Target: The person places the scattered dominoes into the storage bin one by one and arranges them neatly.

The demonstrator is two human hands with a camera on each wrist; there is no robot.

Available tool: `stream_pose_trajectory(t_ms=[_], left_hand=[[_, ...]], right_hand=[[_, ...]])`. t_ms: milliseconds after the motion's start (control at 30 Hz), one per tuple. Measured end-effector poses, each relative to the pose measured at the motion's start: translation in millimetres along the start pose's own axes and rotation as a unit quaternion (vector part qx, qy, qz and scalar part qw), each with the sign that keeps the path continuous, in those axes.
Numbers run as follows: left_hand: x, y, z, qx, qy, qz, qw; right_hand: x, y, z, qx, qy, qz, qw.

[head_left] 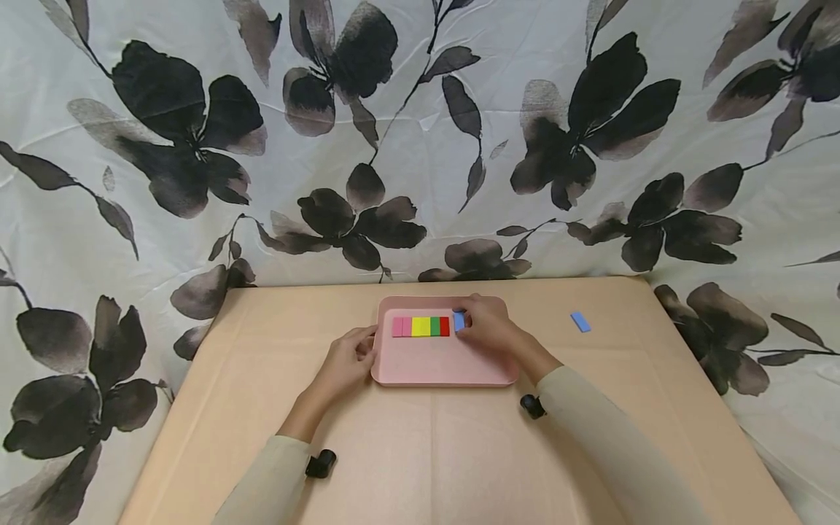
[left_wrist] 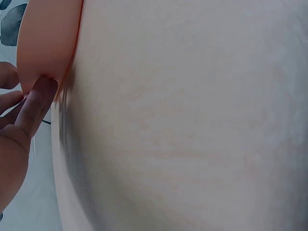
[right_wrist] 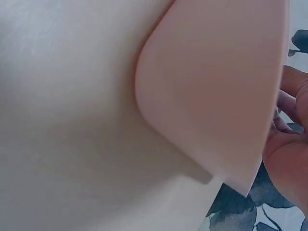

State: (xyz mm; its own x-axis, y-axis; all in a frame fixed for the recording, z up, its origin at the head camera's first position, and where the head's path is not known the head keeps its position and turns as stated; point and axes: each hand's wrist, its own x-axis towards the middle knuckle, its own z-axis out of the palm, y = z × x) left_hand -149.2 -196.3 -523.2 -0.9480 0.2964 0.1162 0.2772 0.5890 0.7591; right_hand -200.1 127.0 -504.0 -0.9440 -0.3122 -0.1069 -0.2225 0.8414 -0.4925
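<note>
A pink tray (head_left: 446, 372) lies on the table with a row of coloured blocks (head_left: 421, 327) in it, running pink, yellow, green and red from left to right. My left hand (head_left: 348, 359) pinches the tray's left edge; in the left wrist view, the thumb (left_wrist: 36, 103) presses the tray's outer wall (left_wrist: 50, 41). Over the tray's right part, my right hand (head_left: 488, 326) holds a blue block (head_left: 459, 321) in its fingertips, just right of the red block. The right wrist view shows the tray's outer wall (right_wrist: 207, 91) hiding those fingertips and the block.
Another blue block (head_left: 580, 321) lies on the tan table (head_left: 420, 452), to the right of the tray. Behind the table's back edge hangs a white cloth (head_left: 459, 168) with dark flowers. Each wrist carries a small black camera (head_left: 321, 464).
</note>
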Motion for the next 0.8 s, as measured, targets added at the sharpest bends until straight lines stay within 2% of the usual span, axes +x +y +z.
stream_pose_trajectory(t_ms=[233,800], left_hand=[[-2.2,-0.9,-2.0,0.002,-0.004,0.005,1.0],[-10.2,-2.3,-7.4,-0.007,-0.012,0.01,0.9999]], right_hand=[[1.3,-8.7,9.1,0.063,-0.021,0.015,0.998],[-11.8,-13.9,19.9,0.081,-0.027,0.039,0.996]])
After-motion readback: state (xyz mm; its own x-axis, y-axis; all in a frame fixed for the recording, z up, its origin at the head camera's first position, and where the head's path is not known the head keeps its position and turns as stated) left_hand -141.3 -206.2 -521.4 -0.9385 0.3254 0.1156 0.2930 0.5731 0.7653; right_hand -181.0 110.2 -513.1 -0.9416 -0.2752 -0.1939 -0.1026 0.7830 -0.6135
